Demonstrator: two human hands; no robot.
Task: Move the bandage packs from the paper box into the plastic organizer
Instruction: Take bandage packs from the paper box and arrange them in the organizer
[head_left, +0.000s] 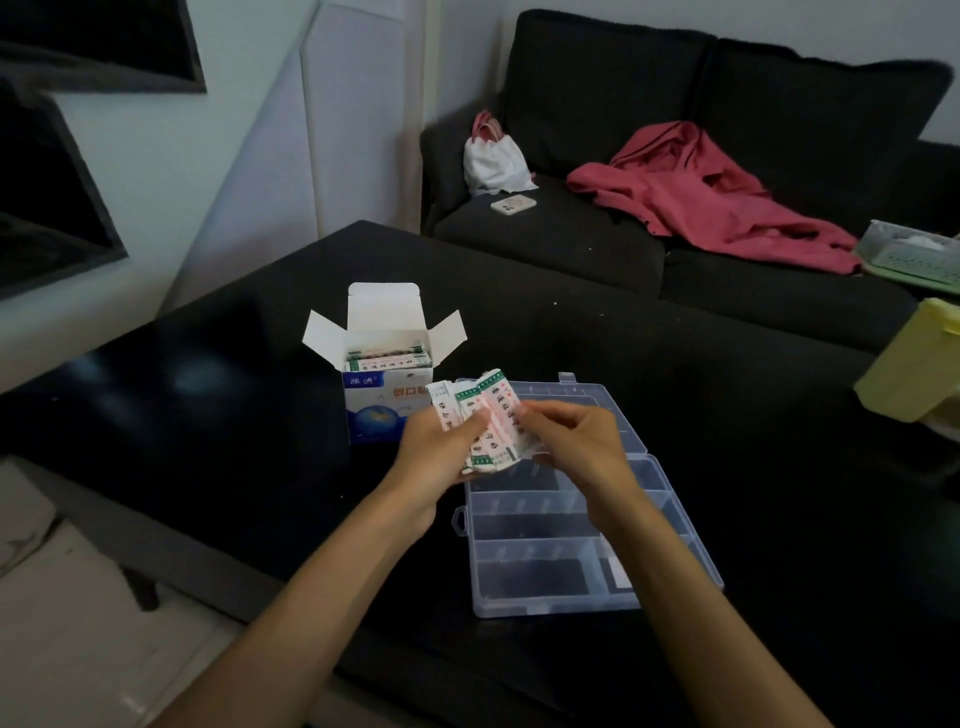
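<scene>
Just above the far rows of the open plastic organizer (592, 525), both grips close on a fanned bundle of bandage packs (488, 426), left hand (441, 441) cradling, right hand (571, 441) pinching, probably to sort them, while more packs remain in the paper box (387, 384) beyond the left grip.

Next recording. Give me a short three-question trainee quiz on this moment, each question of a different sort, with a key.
1. True or false: the paper box has been emptied.
2. Multiple choice: the bandage packs in view above the plastic organizer are held by A) the left hand only, B) the right hand only, C) both hands.
3. Short answer: which side of the organizer does the box stand on, from the person's view?

Key
1. False: packs still show inside its open top.
2. C.
3. The left, toward the far end.
</scene>
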